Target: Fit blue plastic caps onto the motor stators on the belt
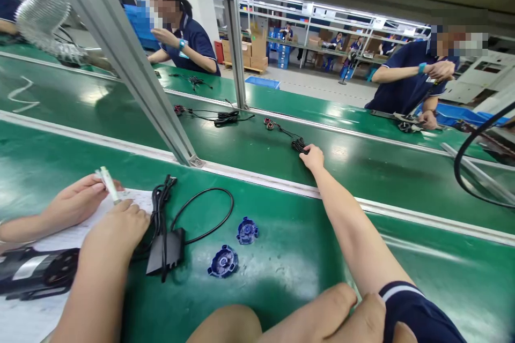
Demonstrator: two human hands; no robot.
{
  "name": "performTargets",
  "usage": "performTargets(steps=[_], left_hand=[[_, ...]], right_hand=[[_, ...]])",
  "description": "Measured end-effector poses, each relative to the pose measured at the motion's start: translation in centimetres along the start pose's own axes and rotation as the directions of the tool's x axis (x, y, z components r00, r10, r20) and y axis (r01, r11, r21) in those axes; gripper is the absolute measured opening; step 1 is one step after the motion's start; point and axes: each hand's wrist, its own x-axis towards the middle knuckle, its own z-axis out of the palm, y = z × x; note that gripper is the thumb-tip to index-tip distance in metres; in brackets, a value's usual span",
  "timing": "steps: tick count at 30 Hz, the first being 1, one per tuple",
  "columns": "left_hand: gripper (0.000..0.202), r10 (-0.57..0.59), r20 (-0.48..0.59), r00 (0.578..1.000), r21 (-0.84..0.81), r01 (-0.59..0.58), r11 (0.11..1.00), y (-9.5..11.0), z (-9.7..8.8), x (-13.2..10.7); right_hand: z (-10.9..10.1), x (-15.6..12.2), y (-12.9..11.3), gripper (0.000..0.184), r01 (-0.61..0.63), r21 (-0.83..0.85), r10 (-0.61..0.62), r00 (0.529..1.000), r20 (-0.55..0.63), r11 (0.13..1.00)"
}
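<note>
My right hand point(314, 158) is across the white rail, its fingers closed on a coiled black cable point(298, 144) lying on the green belt. Thin leads run from that coil to small round copper-coloured parts point(269, 124). Low in the picture, very near the camera, is my left hand point(322, 316). Its fingers look bent, and the frame's lower edge cuts off whatever they hold, if anything. Two blue plastic round parts with tabs point(223, 261) point(247, 231) lie on the green bench in front of me. Left of them is a black power adapter point(166, 252) with its cord bundled.
At left, a co-worker's hands point(100, 209) hold a pale pen point(108, 183) over printed paper point(139, 199), beside a black device point(36, 273). A metal post point(124, 53) slants up. Another cable bundle point(226, 118) lies on the belt. Two co-workers sit opposite.
</note>
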Motion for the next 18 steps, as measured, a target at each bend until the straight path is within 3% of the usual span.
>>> performTargets(steps=[3,6,10,13,16,18], left_hand=[[0.057,-0.031,-0.050,0.998,0.000,0.031,1.000,-0.6,0.4,-0.9],[0.049,-0.026,-0.096,0.995,-0.014,0.024,1.000,0.1,0.1,0.0],[0.048,0.102,0.064,0.993,-0.112,-0.094,0.989,3.5,-1.1,3.2],[0.054,0.172,0.152,0.973,-0.157,-0.148,0.976,9.3,-1.6,5.0],[0.058,0.234,0.177,0.956,-0.184,-0.202,0.962,18.1,-1.1,6.2],[0.062,0.326,0.205,0.923,-0.238,-0.276,0.931,24.0,-1.0,7.4]], right_hand=[[-1.5,-0.2,1.1,0.025,0.011,0.096,-0.007,0.999,-0.045,0.995],[-2.9,-1.0,2.0,0.026,0.052,0.190,-0.038,0.996,-0.081,0.980],[-5.1,-3.1,3.1,0.023,0.113,0.281,-0.081,0.989,-0.125,0.953],[-7.3,-5.2,4.7,0.024,0.124,0.334,-0.079,0.986,-0.146,0.934],[-10.0,-7.6,7.1,0.031,0.085,0.403,-0.030,0.989,-0.142,0.911],[-11.9,-9.7,9.0,0.038,0.037,0.473,0.016,0.994,-0.108,0.880]])
